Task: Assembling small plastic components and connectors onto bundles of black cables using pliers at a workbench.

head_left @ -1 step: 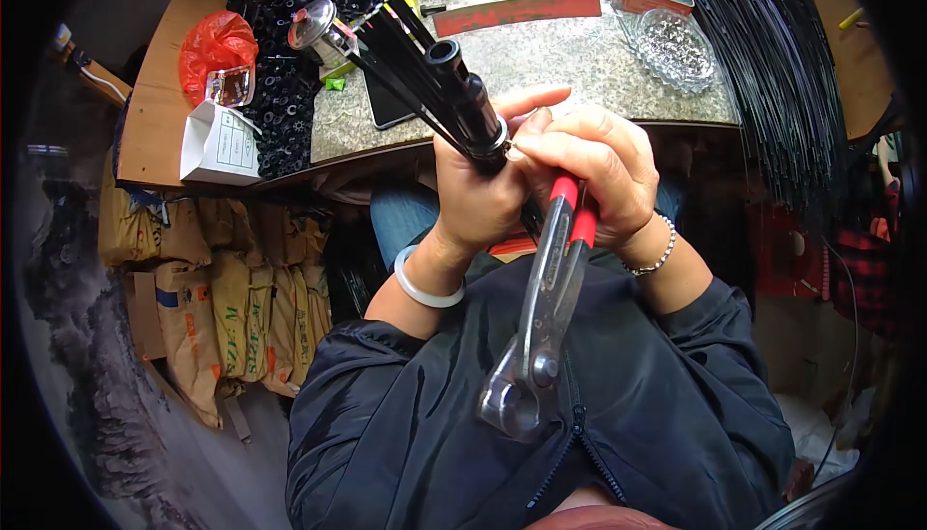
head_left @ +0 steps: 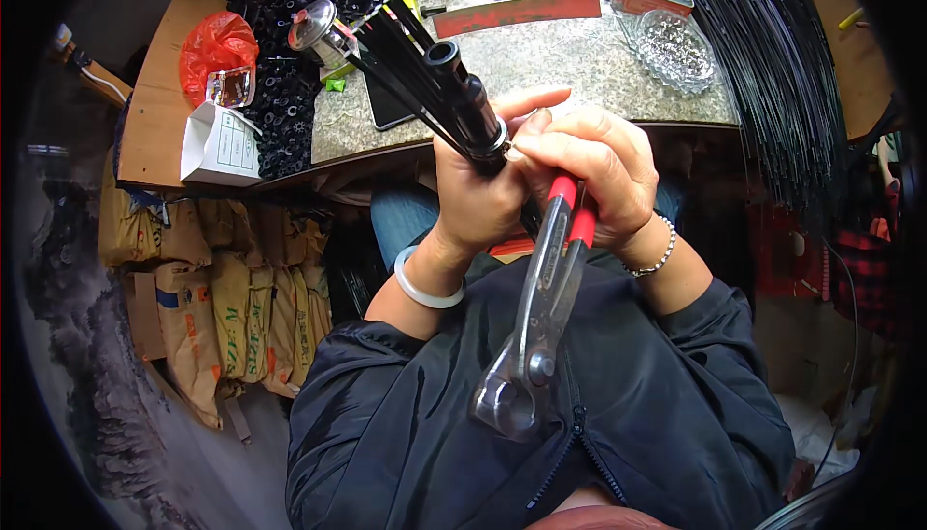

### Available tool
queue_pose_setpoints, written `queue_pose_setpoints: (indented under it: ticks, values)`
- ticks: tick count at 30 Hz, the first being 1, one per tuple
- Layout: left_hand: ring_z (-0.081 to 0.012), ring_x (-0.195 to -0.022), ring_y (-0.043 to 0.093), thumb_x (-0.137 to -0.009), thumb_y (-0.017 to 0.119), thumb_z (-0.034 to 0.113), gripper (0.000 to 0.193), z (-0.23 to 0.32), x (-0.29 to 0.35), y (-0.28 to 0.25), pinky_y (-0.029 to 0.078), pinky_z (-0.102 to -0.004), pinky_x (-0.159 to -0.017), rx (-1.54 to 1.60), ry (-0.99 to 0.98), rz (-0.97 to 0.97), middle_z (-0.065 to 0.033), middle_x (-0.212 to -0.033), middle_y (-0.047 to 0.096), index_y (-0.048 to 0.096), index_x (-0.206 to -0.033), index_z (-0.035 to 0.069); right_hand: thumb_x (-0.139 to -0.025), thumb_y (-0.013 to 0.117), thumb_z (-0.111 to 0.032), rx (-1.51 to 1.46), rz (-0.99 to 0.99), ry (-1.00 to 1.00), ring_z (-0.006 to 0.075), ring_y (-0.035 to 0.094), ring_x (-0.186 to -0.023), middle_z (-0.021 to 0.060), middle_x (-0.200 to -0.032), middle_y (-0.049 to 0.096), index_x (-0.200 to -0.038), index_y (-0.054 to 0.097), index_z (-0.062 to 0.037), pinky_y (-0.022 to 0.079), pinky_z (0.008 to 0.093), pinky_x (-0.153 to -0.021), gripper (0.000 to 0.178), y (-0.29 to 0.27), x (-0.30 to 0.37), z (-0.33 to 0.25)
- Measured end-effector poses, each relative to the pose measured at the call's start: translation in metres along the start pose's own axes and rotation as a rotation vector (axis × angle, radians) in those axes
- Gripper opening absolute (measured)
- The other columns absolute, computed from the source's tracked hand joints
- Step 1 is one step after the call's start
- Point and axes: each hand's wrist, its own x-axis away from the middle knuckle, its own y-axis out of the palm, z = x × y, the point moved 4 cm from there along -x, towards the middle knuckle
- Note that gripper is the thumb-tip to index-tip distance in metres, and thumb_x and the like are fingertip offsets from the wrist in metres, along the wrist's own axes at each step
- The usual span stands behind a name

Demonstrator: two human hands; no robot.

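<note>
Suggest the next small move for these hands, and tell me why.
Probably adjust the silvery ring with the right hand before swinging the red-handled tool round: that hand's fingers are close by the ring, the left hand holds the black tube and thin black rods, and the tool's head points away from them, toward the dark jacket.

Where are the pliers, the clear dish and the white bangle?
Pliers (head_left: 542, 293): head view, metal shank.
Clear dish (head_left: 687, 84): head view, front wall.
White bangle (head_left: 415, 291): head view, band's lower curve.
</note>
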Motion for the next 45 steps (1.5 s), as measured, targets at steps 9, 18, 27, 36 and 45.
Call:
queue_pose_setpoints:
  ticks: [9, 18, 27, 36, 45]
  values:
    - [-0.0103, -0.074, 0.060, -0.086, 0.054, 0.002, 0.020, 0.003, -0.002, 0.001, 0.049, -0.0232, -0.064, -0.032, 0.042, -0.003, -0.0100, -0.090, 0.063, 0.059, -0.104, -0.006, -0.072, 0.070, -0.005, -0.008, -0.001, 0.035, 0.0212, 0.063, -0.067, 0.0107, -0.077, 0.062, -0.089, 0.058, -0.0020, 0.050, 0.0292, -0.058, 0.021, -0.001, -0.004, 0.000]
    - [-0.0093, -0.075, 0.059, -0.086, 0.054, 0.003, 0.021, 0.000, -0.001, -0.001, 0.048, -0.0220, -0.065, -0.046, 0.024, -0.015, -0.0087, -0.089, 0.063, 0.059, -0.105, -0.006, -0.075, 0.069, -0.007, -0.020, 0.016, 0.027, 0.0212, 0.062, -0.065, 0.0118, -0.077, 0.062, -0.088, 0.057, -0.0018, 0.050, 0.0288, -0.057, 0.019, 0.001, 0.000, 0.003]
    - [-0.0094, -0.077, 0.058, -0.081, 0.059, 0.007, 0.029, -0.004, -0.001, -0.006, 0.048, -0.0227, -0.069, -0.039, 0.035, -0.057, -0.0090, -0.092, 0.063, 0.057, -0.108, -0.006, -0.073, 0.071, -0.008, -0.034, -0.044, 0.063, 0.0224, 0.062, -0.066, 0.0126, -0.077, 0.061, -0.086, 0.058, -0.0013, 0.050, 0.0292, -0.058, 0.019, 0.002, -0.004, 0.002]
    - [0.0003, -0.057, 0.045, -0.085, 0.056, 0.009, 0.036, -0.006, -0.005, -0.021, 0.037, -0.0150, -0.052, 0.056, -0.042, -0.066, 0.0048, -0.066, 0.054, 0.052, -0.116, -0.006, -0.066, 0.078, -0.020, -0.119, -0.347, 0.680, 0.0109, 0.055, -0.057, 0.0024, -0.062, 0.056, -0.075, 0.061, -0.0041, 0.041, 0.0245, -0.052, 0.025, 0.001, -0.032, 0.027]
    - [-0.0009, -0.036, 0.036, -0.087, 0.055, 0.007, 0.029, 0.000, -0.009, -0.039, 0.028, -0.0181, -0.034, 0.180, -0.092, 0.198, 0.0054, -0.048, 0.042, 0.054, -0.113, -0.007, -0.093, 0.044, -0.014, -0.438, -0.832, 1.060, 0.0115, 0.059, -0.060, 0.0077, -0.081, 0.060, -0.114, 0.049, 0.0020, 0.046, 0.0210, -0.052, 0.027, -0.028, -0.022, 0.019]
